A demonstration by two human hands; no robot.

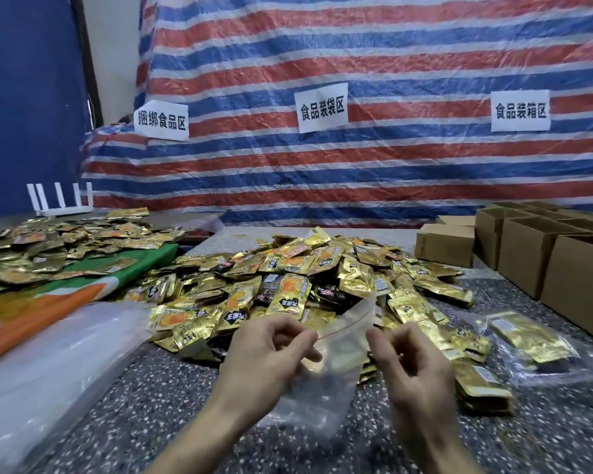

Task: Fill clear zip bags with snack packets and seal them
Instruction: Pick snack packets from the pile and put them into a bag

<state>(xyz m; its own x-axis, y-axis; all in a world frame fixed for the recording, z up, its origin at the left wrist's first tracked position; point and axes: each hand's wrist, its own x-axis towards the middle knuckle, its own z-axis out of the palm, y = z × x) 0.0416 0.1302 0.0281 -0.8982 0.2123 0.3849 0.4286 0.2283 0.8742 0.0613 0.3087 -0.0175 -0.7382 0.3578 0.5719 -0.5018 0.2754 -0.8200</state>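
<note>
L hand point(271, 354) & R hand point(415, 367) on blurry zip bag point(343, 340)

both forearms point(192, 439) chopped off by the bottom edge, zip bag point(343, 323) kinda smeared, can't tell if the right hand point(415, 367) actually pinches it, cardboard boxes point(562, 261) cut at right edge, print on snack packets point(288, 265) too tiny to read

head view, forward-down, close over table point(172, 378)

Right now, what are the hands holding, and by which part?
A clear zip bag, pinched at its red-lined mouth, left hand and right hand at opposite ends.
</note>
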